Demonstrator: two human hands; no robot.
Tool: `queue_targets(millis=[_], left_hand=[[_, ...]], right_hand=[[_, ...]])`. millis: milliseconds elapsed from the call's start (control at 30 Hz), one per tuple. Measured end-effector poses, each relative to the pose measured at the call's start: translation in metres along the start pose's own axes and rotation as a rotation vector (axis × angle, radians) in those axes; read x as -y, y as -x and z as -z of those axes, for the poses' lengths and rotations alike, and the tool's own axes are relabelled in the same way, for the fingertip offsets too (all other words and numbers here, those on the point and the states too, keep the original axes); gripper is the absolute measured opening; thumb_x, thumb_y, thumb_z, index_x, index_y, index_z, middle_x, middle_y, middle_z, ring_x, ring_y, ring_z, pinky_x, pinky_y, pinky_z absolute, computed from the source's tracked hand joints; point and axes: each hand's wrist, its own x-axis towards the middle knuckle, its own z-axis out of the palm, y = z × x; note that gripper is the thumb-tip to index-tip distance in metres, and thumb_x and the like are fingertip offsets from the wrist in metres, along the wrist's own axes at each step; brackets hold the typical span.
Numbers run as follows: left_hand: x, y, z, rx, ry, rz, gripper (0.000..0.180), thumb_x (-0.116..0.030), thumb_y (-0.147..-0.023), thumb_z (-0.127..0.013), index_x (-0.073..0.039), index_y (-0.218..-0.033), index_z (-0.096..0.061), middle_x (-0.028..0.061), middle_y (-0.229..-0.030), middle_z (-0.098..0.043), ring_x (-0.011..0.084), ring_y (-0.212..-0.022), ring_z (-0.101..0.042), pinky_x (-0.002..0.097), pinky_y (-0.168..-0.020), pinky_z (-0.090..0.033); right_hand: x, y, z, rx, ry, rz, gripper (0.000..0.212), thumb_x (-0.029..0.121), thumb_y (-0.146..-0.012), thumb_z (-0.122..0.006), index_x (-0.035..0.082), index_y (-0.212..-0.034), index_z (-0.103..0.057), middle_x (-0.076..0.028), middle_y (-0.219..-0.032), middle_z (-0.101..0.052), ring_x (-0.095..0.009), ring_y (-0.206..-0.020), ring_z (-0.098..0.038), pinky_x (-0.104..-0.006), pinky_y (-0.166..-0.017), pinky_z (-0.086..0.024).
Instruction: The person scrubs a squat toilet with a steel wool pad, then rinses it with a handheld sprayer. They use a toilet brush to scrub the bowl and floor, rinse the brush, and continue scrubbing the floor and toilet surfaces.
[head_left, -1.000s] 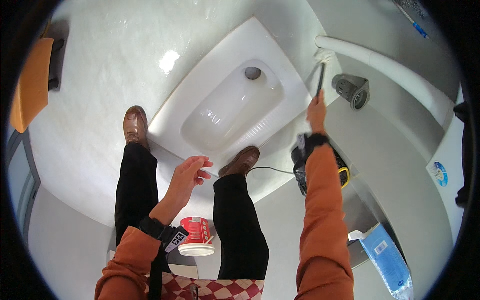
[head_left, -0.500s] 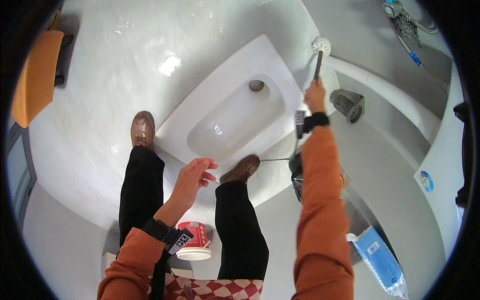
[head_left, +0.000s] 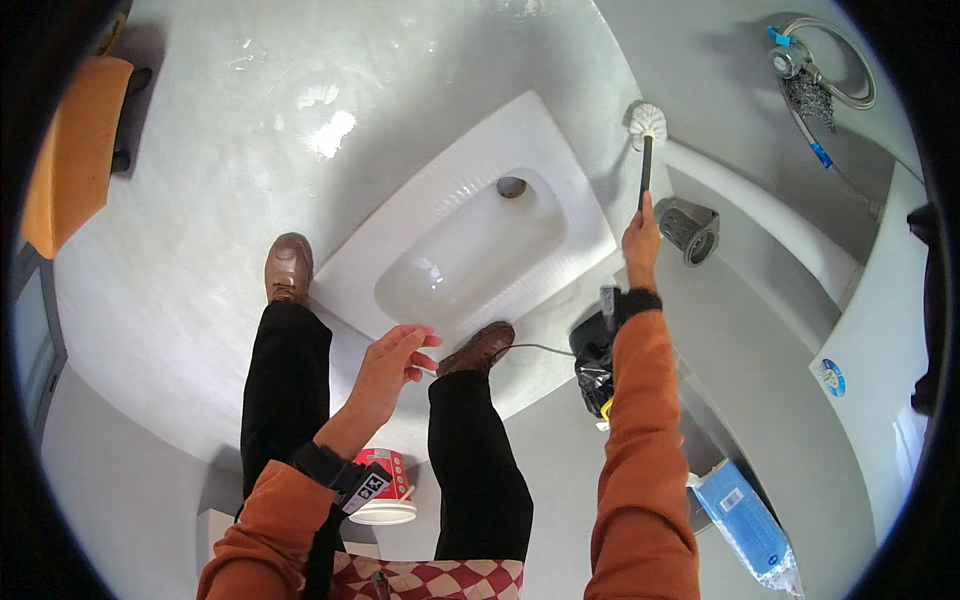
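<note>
My right hand (head_left: 641, 245) is closed round the dark handle of a toilet brush (head_left: 648, 125). The brush's round white bristle head touches or hovers by the floor and wall edge, just past the far right corner of a white squat toilet (head_left: 450, 205); I cannot tell whether it makes contact. Beside my right hand, a grey brush holder (head_left: 690, 228) is by the white pipe. My left hand (head_left: 392, 368) holds nothing, its fingers loosely bent and apart, above the toilet's near edge between my two brown shoes.
A white pipe (head_left: 760, 205) runs along the right wall, below a coiled metal hose (head_left: 850, 65). A black bag (head_left: 592, 360) is by my right forearm. Low down are a red and white bucket (head_left: 385, 490) and a blue package (head_left: 745, 520). An orange stool (head_left: 80, 155) stands far left.
My right hand and the toilet brush sit slightly lower and further right in the view, the brush still in my grip. The whole view has shifted a little. My left hand keeps nearly the same pose.
</note>
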Motion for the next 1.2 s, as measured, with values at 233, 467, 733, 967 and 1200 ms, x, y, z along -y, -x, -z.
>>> queue_targets(millis=[233,467,733,967,1200], left_hand=[[-0.005,-0.004,0.002,-0.008,0.038,-0.007,0.024,-0.025,-0.089,-0.049,-0.006,-0.101,-0.055,0.0051,-0.097,-0.06,0.01,-0.07,-0.055,0.0208,-0.061,-0.039],[0.0,-0.009,0.0,-0.035,0.058,0.022,0.024,-0.025,-0.089,-0.05,-0.006,-0.102,-0.055,0.0048,-0.097,-0.06,0.0099,-0.07,-0.055,0.0208,-0.061,-0.039],[-0.008,-0.007,-0.003,-0.035,0.045,-0.001,0.024,-0.025,-0.089,-0.049,-0.006,-0.101,-0.055,0.0048,-0.096,-0.06,0.0098,-0.07,-0.055,0.0209,-0.061,-0.039],[0.004,-0.012,-0.005,-0.034,0.006,0.033,0.02,-0.022,-0.09,-0.047,-0.006,-0.101,-0.053,0.0055,-0.096,-0.06,0.0102,-0.068,-0.054,0.021,-0.06,-0.041],[0.006,-0.011,-0.011,-0.04,-0.048,0.006,0.023,-0.025,-0.088,-0.05,-0.006,-0.1,-0.056,0.0044,-0.095,-0.061,0.0097,-0.07,-0.055,0.021,-0.061,-0.04]], right_hand=[[-0.026,0.007,-0.033,-0.014,-0.03,-0.01,0.044,0.016,-0.087,-0.043,0.027,-0.13,-0.038,-0.02,-0.075,-0.06,-0.039,-0.069,-0.058,-0.0451,-0.06,-0.045],[-0.038,-0.028,-0.042,0.058,-0.057,-0.175,0.039,0.021,-0.089,-0.041,0.023,-0.128,-0.042,-0.022,-0.079,-0.059,-0.038,-0.071,-0.057,-0.0421,-0.062,-0.044],[-0.114,0.014,-0.05,0.125,-0.628,-0.658,0.041,0.018,-0.091,-0.039,0.027,-0.131,-0.038,-0.004,-0.051,-0.046,-0.015,-0.038,-0.043,-0.0323,-0.034,-0.036],[-0.102,0.047,-0.014,0.09,-0.286,-0.167,0.039,0.015,-0.09,-0.042,0.019,-0.129,-0.042,-0.007,-0.066,-0.051,-0.016,-0.048,-0.048,-0.0313,-0.047,-0.043],[-0.005,0.03,-0.019,0.349,-1.103,-0.623,0.041,0.021,-0.092,-0.04,0.026,-0.132,-0.035,0.005,-0.051,-0.032,-0.006,-0.038,-0.027,-0.021,-0.033,-0.024]])
